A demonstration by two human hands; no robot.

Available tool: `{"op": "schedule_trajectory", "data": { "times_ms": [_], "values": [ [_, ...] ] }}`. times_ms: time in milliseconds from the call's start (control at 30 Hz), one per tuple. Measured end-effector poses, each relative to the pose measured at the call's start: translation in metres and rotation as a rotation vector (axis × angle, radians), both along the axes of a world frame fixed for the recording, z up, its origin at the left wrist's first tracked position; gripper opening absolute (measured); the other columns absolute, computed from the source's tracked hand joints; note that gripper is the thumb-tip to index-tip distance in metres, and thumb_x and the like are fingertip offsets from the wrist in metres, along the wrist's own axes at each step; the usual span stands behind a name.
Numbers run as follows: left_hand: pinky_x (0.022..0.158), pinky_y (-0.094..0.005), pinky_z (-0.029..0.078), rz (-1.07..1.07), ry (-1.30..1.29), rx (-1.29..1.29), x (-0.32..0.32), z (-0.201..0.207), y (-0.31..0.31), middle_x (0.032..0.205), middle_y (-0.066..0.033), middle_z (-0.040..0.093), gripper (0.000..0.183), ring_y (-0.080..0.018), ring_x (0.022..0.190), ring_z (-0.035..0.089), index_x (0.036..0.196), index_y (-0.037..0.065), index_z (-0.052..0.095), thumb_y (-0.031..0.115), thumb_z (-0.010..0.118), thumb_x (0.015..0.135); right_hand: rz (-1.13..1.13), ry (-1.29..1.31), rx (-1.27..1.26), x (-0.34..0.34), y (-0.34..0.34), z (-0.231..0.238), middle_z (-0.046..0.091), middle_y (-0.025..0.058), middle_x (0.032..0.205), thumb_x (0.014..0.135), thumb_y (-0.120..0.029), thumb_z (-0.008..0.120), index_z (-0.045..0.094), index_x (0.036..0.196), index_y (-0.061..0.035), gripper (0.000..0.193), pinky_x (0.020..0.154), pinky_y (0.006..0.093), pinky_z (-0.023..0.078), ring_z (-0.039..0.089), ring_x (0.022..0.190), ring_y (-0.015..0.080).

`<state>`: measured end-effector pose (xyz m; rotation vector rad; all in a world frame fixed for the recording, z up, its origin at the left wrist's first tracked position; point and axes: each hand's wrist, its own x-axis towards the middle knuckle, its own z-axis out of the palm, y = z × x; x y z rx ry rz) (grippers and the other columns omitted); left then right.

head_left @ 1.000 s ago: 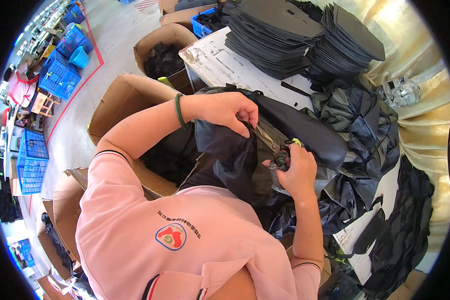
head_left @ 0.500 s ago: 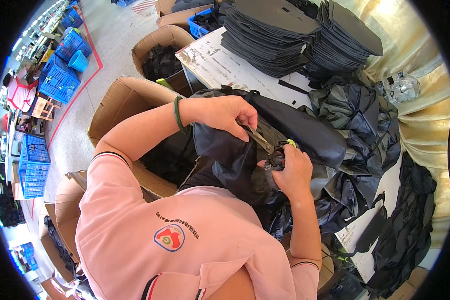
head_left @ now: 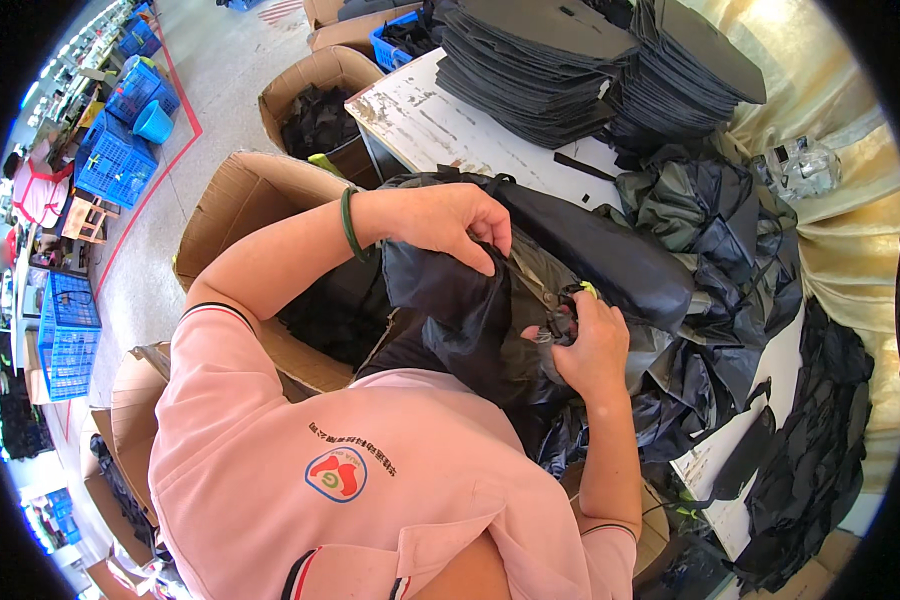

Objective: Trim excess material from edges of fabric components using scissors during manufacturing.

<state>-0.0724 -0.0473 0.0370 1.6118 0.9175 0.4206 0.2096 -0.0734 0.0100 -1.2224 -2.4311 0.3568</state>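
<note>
My left hand [head_left: 448, 222], with a dark green bangle on its wrist, pinches a piece of thin black fabric [head_left: 440, 285] between thumb and fingers. My right hand [head_left: 595, 345] is wrapped round the handles of a pair of scissors [head_left: 542, 296]. The blades point up and left toward the left fingertips, close to the fabric edge; their tips are partly hidden there. The dark handles carry a yellow-green bit near my fingers. More black fabric lies in a loose heap under both hands, over the table's near edge.
Stacks of dark, flat panels [head_left: 530, 70] stand on the worn white table [head_left: 410, 115]. Crumpled black fabric [head_left: 705, 230] piles up at right, beside a gold curtain [head_left: 850, 240]. Open cardboard boxes [head_left: 235, 205] stand at left. Blue crates [head_left: 115, 165] line the floor beyond a red line.
My left hand has shifted slightly, and the held fabric hangs a little differently. The scissors have turned slightly in my right hand, which stays in nearly the same place.
</note>
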Motion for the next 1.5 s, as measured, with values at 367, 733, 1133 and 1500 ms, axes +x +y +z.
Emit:
{"op": "schedule_trajectory", "data": {
  "times_ms": [367, 733, 1133, 1500],
  "values": [
    [0.064, -0.0228, 0.044, -0.016, -0.052, -0.06, 0.008, 0.005, -0.001, 0.077, -0.001, 0.063, 0.023, -0.0054, 0.07, 0.053, 0.097, -0.002, 0.06, 0.005, 0.072, 0.079, 0.032, -0.012, 0.059, 0.001, 0.002, -0.001, 0.06, 0.0104, 0.075, 0.057, -0.023, 0.081, 0.055, 0.086, -0.0048, 0.042, 0.066, 0.0381, 0.039, 0.058, 0.074, 0.0301],
    [0.062, -0.0245, 0.044, -0.054, 0.032, 0.029, 0.008, 0.008, -0.001, 0.075, -0.0025, 0.064, 0.026, -0.0062, 0.069, 0.053, 0.099, -0.002, 0.06, 0.008, 0.072, 0.078, 0.042, -0.055, -0.022, 0.012, 0.001, -0.003, 0.062, 0.0088, 0.071, 0.059, -0.024, 0.081, 0.054, 0.077, -0.0069, 0.036, 0.062, 0.0372, 0.041, 0.059, 0.067, 0.0305],
    [0.066, -0.0248, 0.045, -0.112, 0.088, 0.089, -0.002, 0.013, -0.001, 0.081, -0.0021, 0.065, 0.022, -0.0062, 0.074, 0.055, 0.1, 0.001, 0.062, 0.009, 0.071, 0.081, 0.028, -0.013, -0.066, 0.014, 0.0, -0.006, 0.063, 0.0108, 0.071, 0.062, -0.027, 0.084, 0.058, 0.081, -0.0062, 0.038, 0.062, 0.0404, 0.044, 0.056, 0.064, 0.0358],
    [0.077, -0.0292, 0.048, 1.274, 0.701, 0.917, -0.356, 0.109, 0.084, 0.1, -0.007, 0.069, 0.035, -0.017, 0.087, 0.062, 0.115, 0.005, 0.065, 0.027, 0.059, 0.09, -0.467, 0.157, -0.221, 0.12, -0.006, -0.015, 0.062, 0.0203, 0.074, 0.071, -0.019, 0.079, 0.056, 0.088, -0.0019, 0.033, 0.062, 0.0419, 0.046, 0.059, 0.072, 0.0421]
  ]
}}
